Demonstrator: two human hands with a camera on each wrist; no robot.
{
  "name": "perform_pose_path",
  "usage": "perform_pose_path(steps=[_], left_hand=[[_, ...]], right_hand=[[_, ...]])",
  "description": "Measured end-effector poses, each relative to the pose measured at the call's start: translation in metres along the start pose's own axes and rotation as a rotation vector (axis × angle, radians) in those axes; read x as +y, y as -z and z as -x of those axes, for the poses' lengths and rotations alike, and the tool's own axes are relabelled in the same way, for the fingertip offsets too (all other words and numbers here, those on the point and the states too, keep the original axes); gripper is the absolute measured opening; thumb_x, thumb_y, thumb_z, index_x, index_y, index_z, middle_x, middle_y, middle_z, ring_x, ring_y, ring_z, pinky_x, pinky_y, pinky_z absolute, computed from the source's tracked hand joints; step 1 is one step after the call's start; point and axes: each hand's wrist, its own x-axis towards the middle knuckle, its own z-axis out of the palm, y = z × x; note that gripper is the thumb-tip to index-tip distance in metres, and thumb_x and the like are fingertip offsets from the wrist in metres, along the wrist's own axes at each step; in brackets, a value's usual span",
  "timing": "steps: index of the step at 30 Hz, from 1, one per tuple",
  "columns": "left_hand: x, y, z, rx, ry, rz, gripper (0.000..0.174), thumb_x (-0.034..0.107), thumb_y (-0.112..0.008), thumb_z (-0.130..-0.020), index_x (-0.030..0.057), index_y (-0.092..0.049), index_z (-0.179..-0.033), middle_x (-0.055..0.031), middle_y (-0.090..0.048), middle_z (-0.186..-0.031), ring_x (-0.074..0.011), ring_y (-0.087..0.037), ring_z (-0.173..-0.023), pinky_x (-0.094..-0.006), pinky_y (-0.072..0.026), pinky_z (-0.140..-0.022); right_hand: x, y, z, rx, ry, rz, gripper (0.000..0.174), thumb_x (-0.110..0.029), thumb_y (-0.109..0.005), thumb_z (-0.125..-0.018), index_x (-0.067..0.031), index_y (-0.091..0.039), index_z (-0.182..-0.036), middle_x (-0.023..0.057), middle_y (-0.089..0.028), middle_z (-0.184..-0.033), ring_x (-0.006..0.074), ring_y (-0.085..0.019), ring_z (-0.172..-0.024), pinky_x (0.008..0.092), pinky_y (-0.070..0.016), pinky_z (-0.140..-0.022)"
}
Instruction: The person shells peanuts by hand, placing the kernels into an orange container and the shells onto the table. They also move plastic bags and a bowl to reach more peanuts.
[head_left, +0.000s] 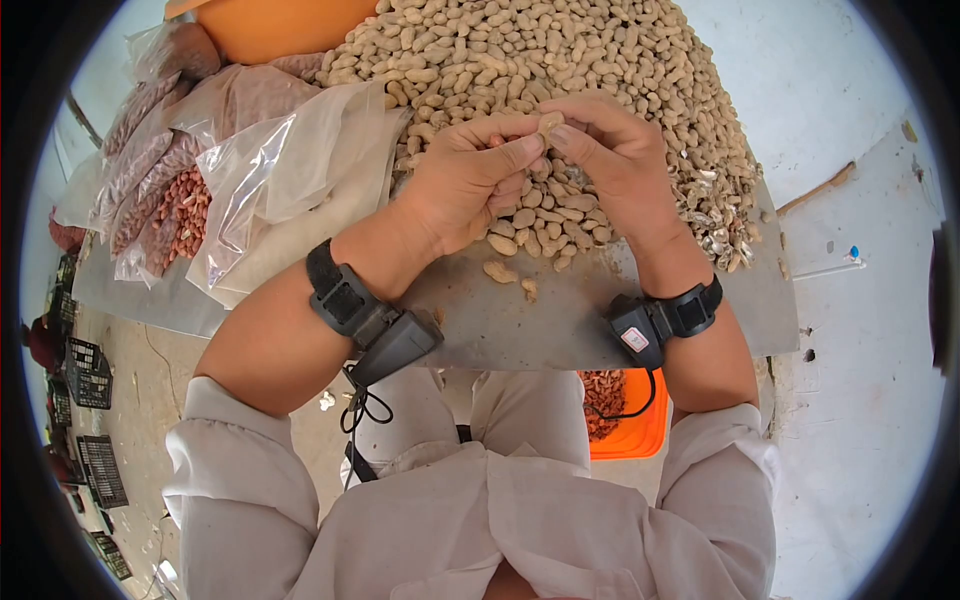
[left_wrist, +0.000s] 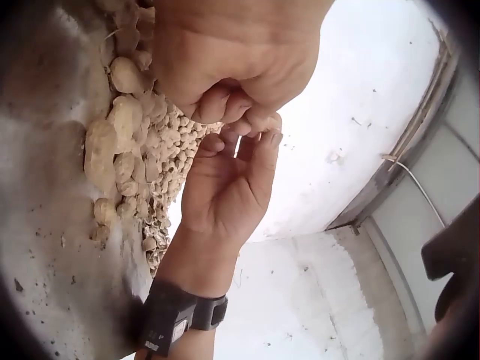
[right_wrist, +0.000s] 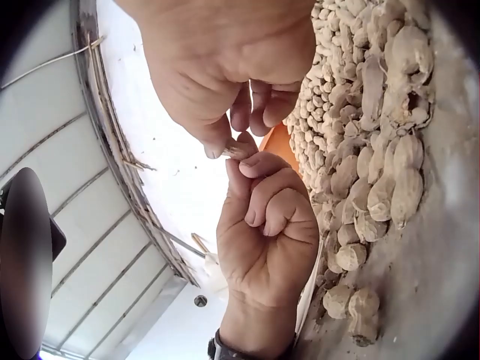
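Over the near edge of a heap of unshelled peanuts (head_left: 560,50), both hands meet at the fingertips. My left hand (head_left: 450,190) and my right hand (head_left: 628,165) pinch one peanut (head_left: 549,122) between thumbs and fingers. Its pale shell shows in the right wrist view, partly covered by the fingertips. A reddish kernel (head_left: 496,142) peeks out at the left fingers, which curl toward the palm. Below the hands, a few loose peanuts (head_left: 500,272) lie on the grey metal tabletop (head_left: 500,325).
Broken shells (head_left: 718,225) lie at the heap's right side. To the left are clear plastic bags (head_left: 290,180) and red kernels (head_left: 183,215). An orange basin (head_left: 280,30) stands behind; an orange tub (head_left: 640,435) with red kernels sits below the table edge.
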Motion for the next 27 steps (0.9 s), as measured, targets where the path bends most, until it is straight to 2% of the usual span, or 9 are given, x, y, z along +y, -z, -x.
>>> perform_pose_path(steps=[1,4,7,11,14,17,20,27], left_hand=[[0.001,-0.001,0.0,0.013,0.001,-0.007,0.022,0.006,-0.057,-0.087,0.001,-0.058,-0.109,-0.0024,-0.055,-0.074,-0.0059,-0.038,-0.05,-0.0186,-0.0303,-0.043],[0.001,0.002,-0.002,0.031,-0.018,0.0,0.025,0.006,-0.058,-0.087,0.0013,-0.057,-0.111,-0.0027,-0.056,-0.074,-0.0058,-0.039,-0.05,-0.0182,-0.0305,-0.043],[0.0,0.003,-0.002,0.021,-0.022,0.04,0.028,0.006,-0.06,-0.086,0.0016,-0.057,-0.113,-0.0036,-0.058,-0.075,-0.0054,-0.04,-0.051,-0.0175,-0.031,-0.043],[0.002,-0.004,-0.001,-0.021,-0.032,-0.008,0.031,0.008,-0.062,-0.084,0.0018,-0.057,-0.113,-0.0049,-0.06,-0.077,-0.0042,-0.041,-0.051,-0.0162,-0.0309,-0.044],[0.005,-0.008,0.002,-0.078,-0.042,-0.098,0.033,0.008,-0.063,-0.084,0.0031,-0.055,-0.116,-0.0016,-0.056,-0.079,-0.003,-0.038,-0.054,-0.0155,-0.0304,-0.044],[0.002,-0.008,0.003,-0.034,-0.019,-0.094,0.035,0.01,-0.065,-0.083,0.0034,-0.056,-0.117,0.0003,-0.055,-0.079,-0.0028,-0.038,-0.054,-0.0155,-0.031,-0.045],[-0.004,-0.01,0.003,0.006,-0.08,-0.066,0.037,0.01,-0.064,-0.083,0.0009,-0.055,-0.118,-0.0037,-0.059,-0.075,-0.0029,-0.038,-0.052,-0.0158,-0.0283,-0.045],[-0.008,-0.01,0.007,0.02,-0.144,-0.144,0.035,0.013,-0.064,-0.084,-0.0004,-0.057,-0.116,-0.0012,-0.056,-0.073,-0.003,-0.036,-0.052,-0.0169,-0.0283,-0.045]], right_hand=[[0.001,0.0,0.0,-0.012,-0.015,0.014,0.017,-0.013,-0.063,-0.085,-0.0005,-0.062,-0.097,0.0052,-0.061,-0.086,0.008,-0.057,-0.072,0.0205,-0.0468,-0.062],[0.0,-0.002,0.0,0.037,-0.141,-0.283,0.017,-0.013,-0.06,-0.087,-0.0014,-0.061,-0.099,0.0045,-0.061,-0.086,0.0079,-0.057,-0.072,0.0209,-0.0473,-0.061],[-0.005,-0.002,0.0,-0.007,-0.19,-0.296,0.017,-0.011,-0.057,-0.088,-0.0018,-0.06,-0.102,0.0035,-0.06,-0.083,0.008,-0.057,-0.07,0.0212,-0.0478,-0.061],[0.0,-0.007,0.002,-0.05,-0.186,-0.193,0.016,-0.009,-0.056,-0.088,-0.0008,-0.06,-0.102,0.0023,-0.06,-0.08,0.0073,-0.057,-0.069,0.0208,-0.0474,-0.06],[-0.004,-0.008,0.003,-0.046,-0.206,-0.141,0.016,-0.008,-0.056,-0.088,-0.0006,-0.06,-0.101,0.0012,-0.06,-0.079,0.0067,-0.056,-0.068,0.0205,-0.047,-0.059],[-0.006,-0.009,0.003,-0.042,-0.178,-0.091,0.015,-0.008,-0.055,-0.087,-0.0002,-0.06,-0.1,0.0009,-0.06,-0.079,0.0063,-0.055,-0.068,0.0205,-0.0465,-0.06],[-0.005,-0.011,0.004,-0.031,-0.135,-0.05,0.014,-0.005,-0.053,-0.086,0.0004,-0.059,-0.097,0.0013,-0.06,-0.079,0.0067,-0.054,-0.068,0.0215,-0.0464,-0.061],[-0.011,-0.015,0.007,0.004,-0.051,0.016,0.014,-0.002,-0.051,-0.084,0.0008,-0.059,-0.095,0.0022,-0.061,-0.08,0.0076,-0.055,-0.069,0.0225,-0.0463,-0.063]])
